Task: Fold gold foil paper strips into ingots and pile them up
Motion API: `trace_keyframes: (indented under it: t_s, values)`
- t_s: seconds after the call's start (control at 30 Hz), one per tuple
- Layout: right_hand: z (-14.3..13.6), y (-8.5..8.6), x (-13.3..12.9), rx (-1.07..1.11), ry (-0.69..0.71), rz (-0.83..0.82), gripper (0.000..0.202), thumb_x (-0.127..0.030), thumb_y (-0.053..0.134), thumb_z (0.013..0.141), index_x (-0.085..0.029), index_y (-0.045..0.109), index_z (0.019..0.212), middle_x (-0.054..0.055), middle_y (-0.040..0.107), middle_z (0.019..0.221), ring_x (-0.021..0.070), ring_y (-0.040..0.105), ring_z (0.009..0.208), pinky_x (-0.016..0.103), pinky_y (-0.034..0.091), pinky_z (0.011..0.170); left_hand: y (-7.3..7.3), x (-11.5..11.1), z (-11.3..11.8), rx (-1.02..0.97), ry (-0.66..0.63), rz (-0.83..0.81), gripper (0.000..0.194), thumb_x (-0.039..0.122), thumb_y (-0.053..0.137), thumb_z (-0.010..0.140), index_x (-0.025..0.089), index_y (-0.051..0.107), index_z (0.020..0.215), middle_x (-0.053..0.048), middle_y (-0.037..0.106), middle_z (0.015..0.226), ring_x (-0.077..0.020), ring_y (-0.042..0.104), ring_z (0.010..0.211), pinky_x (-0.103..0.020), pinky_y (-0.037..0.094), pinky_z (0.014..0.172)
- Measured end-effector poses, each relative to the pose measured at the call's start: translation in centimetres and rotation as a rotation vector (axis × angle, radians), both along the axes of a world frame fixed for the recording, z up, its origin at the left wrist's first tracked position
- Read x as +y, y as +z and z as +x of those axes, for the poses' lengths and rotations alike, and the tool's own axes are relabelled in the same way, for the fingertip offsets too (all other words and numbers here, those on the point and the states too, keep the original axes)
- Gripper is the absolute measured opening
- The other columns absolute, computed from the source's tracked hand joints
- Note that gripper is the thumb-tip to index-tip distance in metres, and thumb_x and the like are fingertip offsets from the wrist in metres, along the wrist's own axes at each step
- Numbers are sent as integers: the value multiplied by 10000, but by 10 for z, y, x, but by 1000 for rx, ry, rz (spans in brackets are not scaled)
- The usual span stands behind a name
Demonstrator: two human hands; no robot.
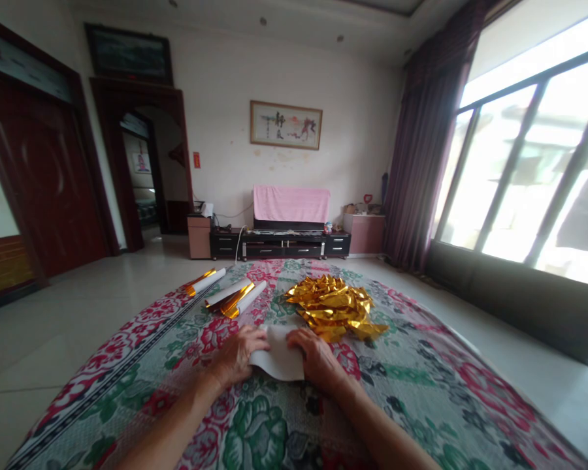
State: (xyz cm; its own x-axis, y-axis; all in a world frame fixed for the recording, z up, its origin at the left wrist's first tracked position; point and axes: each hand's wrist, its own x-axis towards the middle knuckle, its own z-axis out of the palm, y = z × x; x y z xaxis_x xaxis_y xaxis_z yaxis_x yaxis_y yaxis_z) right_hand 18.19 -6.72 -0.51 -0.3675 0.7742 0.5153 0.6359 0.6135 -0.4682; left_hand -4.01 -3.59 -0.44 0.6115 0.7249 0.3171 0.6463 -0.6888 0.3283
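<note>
A sheet of white paper [278, 358] lies on the flowered tablecloth [255, 431], its near edge bowed up a little. At its left side my left hand [238, 352] grips it, fingers closed on the far left part. My right hand [317, 356] holds the right side, its fingers bent over the far right corner. Just beyond my right hand is a heap of folded gold foil pieces [336, 303]. Rolled white and gold sheets [247, 300] rest beyond my left hand, with another roll [206, 282] farther left.
The round table's edge curves across the tiled floor [93, 320]. Past it, a black low cabinet [269, 250] stands at the wall with a pink cloth [291, 203] above it. A dark curtain [416, 150] and a large window [534, 150] are at the right, doorways at the left.
</note>
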Motion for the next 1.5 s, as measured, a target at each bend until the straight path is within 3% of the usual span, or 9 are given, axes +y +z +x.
trace_keyframes:
  t_s: [0.17,0.33,0.5,0.6,0.73,0.87,1.03,1.27,1.5]
  values:
    - [6,9,-15,-158,94,18,392,-21,407,580,-198,608,867,44,619,958,162,541,927,262,370,855,3,-2,-3,-18,-67,25,290,112,511,634,231,705,815,-50,657,933,-217,515,940,-350,409,863]
    - [7,13,-22,-104,121,-32,191,-176,496,695,-191,619,840,51,625,965,167,559,891,257,389,826,5,-5,-3,-206,-56,-75,180,176,538,662,190,682,770,-43,661,904,-165,578,861,-272,432,828]
    - [-3,4,-12,-14,-242,-60,263,-308,422,826,-176,577,659,7,577,576,118,514,529,208,345,535,8,-1,1,-308,141,-240,285,336,429,805,187,671,786,-7,662,734,-149,587,734,-232,433,670]
    - [-12,-2,-3,20,-386,-62,236,-310,426,827,-184,586,707,4,599,601,119,538,544,203,316,514,1,7,9,-264,377,-141,294,342,436,804,174,656,706,4,588,578,-130,548,602,-220,380,576]
    - [-20,-5,5,-9,-507,-101,187,-275,458,803,-196,609,880,24,654,703,157,601,651,215,339,575,-6,12,17,-262,482,-69,350,302,484,779,180,581,1093,29,558,563,-117,529,552,-214,357,552]
    - [-23,-5,6,-60,-580,-130,263,-270,478,784,-186,570,1016,47,661,746,192,611,692,237,339,588,-4,10,18,-209,475,-27,537,287,475,791,179,390,1311,9,601,626,-139,559,597,-235,400,615]
    - [-23,-7,5,-88,-582,-92,385,-236,486,761,-156,489,1137,71,644,799,203,594,732,264,365,646,-6,11,17,-80,357,68,388,232,410,826,220,545,1189,-65,647,909,-179,572,854,-276,421,802]
    - [-23,-13,6,-102,-531,-20,407,-189,471,730,-130,501,1132,117,581,1046,218,521,977,294,370,837,-15,12,17,5,357,163,258,245,435,815,232,680,894,-62,588,755,-198,536,817,-303,427,758]
    - [-24,-9,3,-184,-482,-32,430,-182,421,766,-112,485,1185,116,565,1133,225,488,1030,302,335,900,-28,22,16,-133,312,314,348,172,500,742,129,595,1075,-108,608,966,-217,515,944,-360,411,893]
